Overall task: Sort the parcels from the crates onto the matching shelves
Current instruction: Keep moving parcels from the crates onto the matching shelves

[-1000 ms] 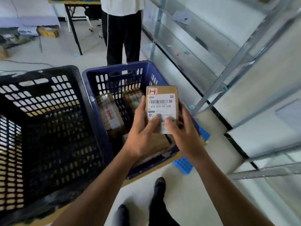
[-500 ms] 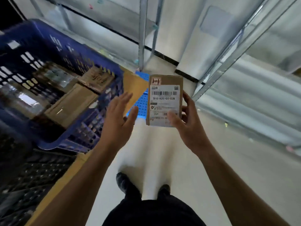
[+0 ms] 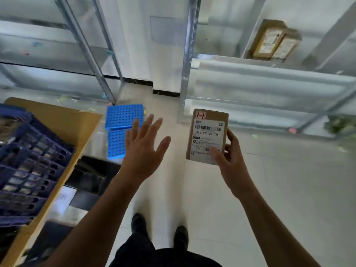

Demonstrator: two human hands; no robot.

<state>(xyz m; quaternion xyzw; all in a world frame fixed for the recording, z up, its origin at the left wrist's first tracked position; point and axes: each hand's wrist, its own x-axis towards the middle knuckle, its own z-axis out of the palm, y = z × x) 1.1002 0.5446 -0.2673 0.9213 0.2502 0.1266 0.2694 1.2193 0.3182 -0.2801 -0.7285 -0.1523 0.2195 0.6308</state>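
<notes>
My right hand (image 3: 229, 157) grips a small brown cardboard parcel (image 3: 207, 132) by its lower right edge, thumb on its white barcode label. A pink tag marked "1-1" sits at the parcel's top left corner. The parcel hangs upright in front of the metal shelf unit (image 3: 269, 74) on the right. My left hand (image 3: 144, 149) floats beside it with fingers spread, holding nothing. The blue crate (image 3: 32, 166) lies at the left edge on a yellow-brown board (image 3: 63, 120). Two taped brown parcels (image 3: 273, 41) lie on an upper shelf at the top right.
A second metal shelf unit (image 3: 81, 47) stands at the back left. Blue perforated plastic panels (image 3: 121, 130) lie on the floor between crate and shelves. Paper scraps litter the floor under the shelves. My feet (image 3: 159, 230) stand on pale tile.
I have turned away from the crates toward the right shelves. My left hand let go of the parcel and opened; my right hand alone carries it to the right.
</notes>
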